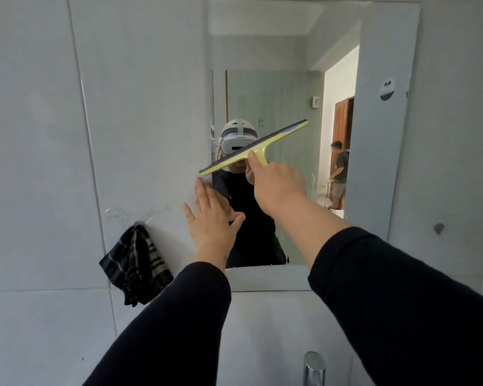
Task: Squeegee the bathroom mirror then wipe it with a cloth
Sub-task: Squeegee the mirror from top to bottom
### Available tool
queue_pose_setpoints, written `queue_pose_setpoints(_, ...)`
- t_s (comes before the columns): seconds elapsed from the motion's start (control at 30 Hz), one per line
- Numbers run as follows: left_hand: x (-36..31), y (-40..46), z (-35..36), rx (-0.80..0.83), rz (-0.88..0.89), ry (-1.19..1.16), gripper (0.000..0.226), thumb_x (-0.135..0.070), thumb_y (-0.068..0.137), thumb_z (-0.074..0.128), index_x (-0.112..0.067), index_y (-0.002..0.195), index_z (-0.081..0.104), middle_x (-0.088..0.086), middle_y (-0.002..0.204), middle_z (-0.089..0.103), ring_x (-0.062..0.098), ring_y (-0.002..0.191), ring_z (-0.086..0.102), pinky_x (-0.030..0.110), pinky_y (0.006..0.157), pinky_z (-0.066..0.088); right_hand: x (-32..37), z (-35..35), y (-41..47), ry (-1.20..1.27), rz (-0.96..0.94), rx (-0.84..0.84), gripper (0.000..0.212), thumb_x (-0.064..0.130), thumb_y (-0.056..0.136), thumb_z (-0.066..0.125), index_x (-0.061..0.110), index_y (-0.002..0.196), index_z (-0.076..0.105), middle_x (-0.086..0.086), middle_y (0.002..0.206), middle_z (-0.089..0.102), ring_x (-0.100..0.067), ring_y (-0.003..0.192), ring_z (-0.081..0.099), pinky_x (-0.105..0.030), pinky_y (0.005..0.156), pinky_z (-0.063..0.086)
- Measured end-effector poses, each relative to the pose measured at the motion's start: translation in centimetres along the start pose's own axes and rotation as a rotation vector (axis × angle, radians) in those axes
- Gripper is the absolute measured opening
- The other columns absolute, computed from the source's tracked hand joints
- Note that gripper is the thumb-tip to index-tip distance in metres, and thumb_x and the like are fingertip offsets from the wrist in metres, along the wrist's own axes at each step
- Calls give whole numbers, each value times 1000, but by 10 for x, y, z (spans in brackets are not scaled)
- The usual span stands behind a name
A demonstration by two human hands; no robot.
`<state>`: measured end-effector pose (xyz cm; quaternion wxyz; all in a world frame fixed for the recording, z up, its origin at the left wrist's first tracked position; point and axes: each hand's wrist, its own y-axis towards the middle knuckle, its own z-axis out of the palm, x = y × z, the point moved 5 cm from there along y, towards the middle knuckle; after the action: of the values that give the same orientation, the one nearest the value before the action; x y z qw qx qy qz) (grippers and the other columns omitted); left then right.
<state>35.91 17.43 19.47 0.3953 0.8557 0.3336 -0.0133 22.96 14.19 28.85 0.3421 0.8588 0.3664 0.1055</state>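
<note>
A rectangular mirror (379, 162) hangs on the white tiled wall. My right hand (276, 185) grips the handle of a yellow squeegee (265, 146), forefinger along the handle. Its blade is tilted, left end low, and lies against the mirror's middle-left area. My left hand (211, 218) is open with fingers spread, flat at the mirror's left edge just below the blade's lower end. A dark checked cloth (137, 263) hangs from a hook on the wall, left of the mirror and apart from both hands.
A chrome tap (314, 367) rises at the bottom edge below the mirror. A small grey hook (439, 228) sits on the wall right of the mirror. The mirror reflects a doorway and another person standing far behind.
</note>
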Motion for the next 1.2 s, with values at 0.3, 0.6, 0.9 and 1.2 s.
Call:
queue_pose_setpoints(0.3,10,-19,15,73,-93,-12,108,-62,86,51,-7,149,-17,7,158,-24,20,149,-6,52,119,5,-18,-3,-20,-97,-97,-51,61,6,94,34,29,149,19,-14,123,58,-31,105,57,-33,66,34)
queue_pose_setpoints(0.6,-11,-30,17,105,-116,-38,109,-59,86,54,-4,148,-17,8,158,-22,22,149,-8,53,118,4,-43,6,-32,-157,-137,6,65,2,93,35,33,148,20,-10,113,63,-30,98,62,-32,63,36)
queue_pose_setpoints(0.9,-55,-51,27,60,-128,-11,110,-58,86,56,-3,148,-17,11,158,-20,25,148,-11,55,117,4,-78,22,-43,-76,-96,12,65,1,93,36,40,143,25,-11,115,61,-31,95,62,-33,65,39)
queue_pose_setpoints(1.2,-106,-68,49,106,-134,-46,113,-54,85,60,-3,147,-20,12,157,-24,27,147,-13,56,116,4,-140,31,-64,-188,-77,120,70,3,94,31,50,144,19,-7,107,64,-27,95,63,-32,66,37)
